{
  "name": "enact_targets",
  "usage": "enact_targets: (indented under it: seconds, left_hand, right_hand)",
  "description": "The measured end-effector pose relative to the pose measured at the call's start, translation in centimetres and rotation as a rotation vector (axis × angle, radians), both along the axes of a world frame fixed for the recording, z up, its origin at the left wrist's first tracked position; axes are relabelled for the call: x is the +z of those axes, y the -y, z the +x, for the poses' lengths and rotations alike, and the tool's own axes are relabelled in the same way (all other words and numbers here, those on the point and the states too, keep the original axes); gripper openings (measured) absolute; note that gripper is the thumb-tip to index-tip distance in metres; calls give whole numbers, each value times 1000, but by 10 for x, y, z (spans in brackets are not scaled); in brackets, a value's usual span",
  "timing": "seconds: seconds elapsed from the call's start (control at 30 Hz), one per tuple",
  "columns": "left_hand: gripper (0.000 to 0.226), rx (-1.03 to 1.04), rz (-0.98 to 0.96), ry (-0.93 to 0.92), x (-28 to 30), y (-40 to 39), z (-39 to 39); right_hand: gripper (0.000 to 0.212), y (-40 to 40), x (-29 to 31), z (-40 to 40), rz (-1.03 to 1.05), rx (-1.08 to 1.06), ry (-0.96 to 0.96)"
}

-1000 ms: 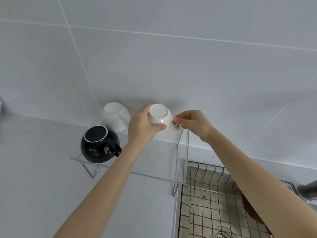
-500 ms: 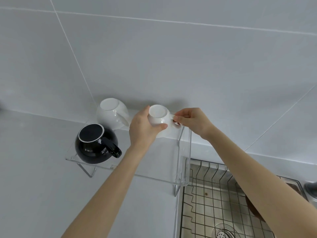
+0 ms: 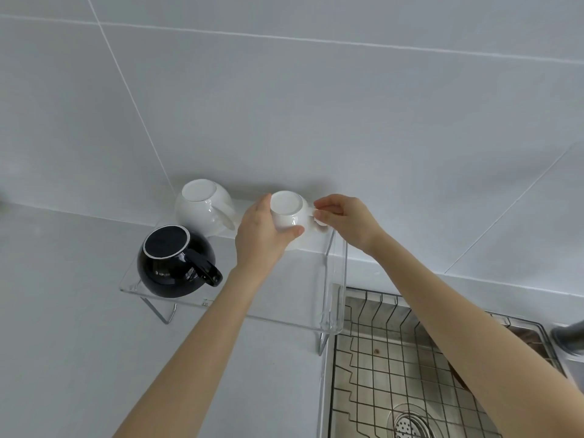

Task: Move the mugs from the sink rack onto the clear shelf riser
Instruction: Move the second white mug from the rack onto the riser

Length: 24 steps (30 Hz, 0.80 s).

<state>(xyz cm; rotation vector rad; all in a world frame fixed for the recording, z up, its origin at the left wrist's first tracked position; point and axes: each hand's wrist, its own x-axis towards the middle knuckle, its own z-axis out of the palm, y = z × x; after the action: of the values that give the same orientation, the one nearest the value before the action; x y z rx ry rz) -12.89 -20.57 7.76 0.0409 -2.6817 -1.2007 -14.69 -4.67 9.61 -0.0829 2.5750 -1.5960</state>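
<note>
A small white mug sits upside down at the back right of the clear shelf riser. My left hand wraps its body from the left, and my right hand pinches its handle from the right. A larger white mug rests upside down at the riser's back left. A black mug with a white-rimmed base stands upside down at the front left, handle pointing right. The wire sink rack lies over the sink at the lower right.
A tiled wall rises directly behind the riser. The white counter spreads to the left and front. A sink drain shows under the rack. A brown object lies partly hidden by my right forearm; a grey faucet part is at the right edge.
The view has shifted slightly. Both hands stay on the small white mug, which has settled a little lower on the riser's back right.
</note>
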Motion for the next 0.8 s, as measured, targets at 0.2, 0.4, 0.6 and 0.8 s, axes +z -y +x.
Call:
enact_targets:
  seconds: [0.2, 0.4, 0.6, 0.8]
  left_hand:
    - [80, -79, -167, -86, 13, -19, 16]
    - [51, -449, -206, -301, 28, -91, 66]
    - [50, -756, -144, 43, -4, -155, 119]
    - [64, -841, -141, 311, -50, -205, 144]
  right_hand:
    - [30, -40, 28, 31, 28, -60, -103]
    - [25, -108, 42, 101, -124, -232, -80]
    - [21, -178, 3, 172, -65, -418, 55]
    - [23, -238, -67, 223, 116, -575, 217]
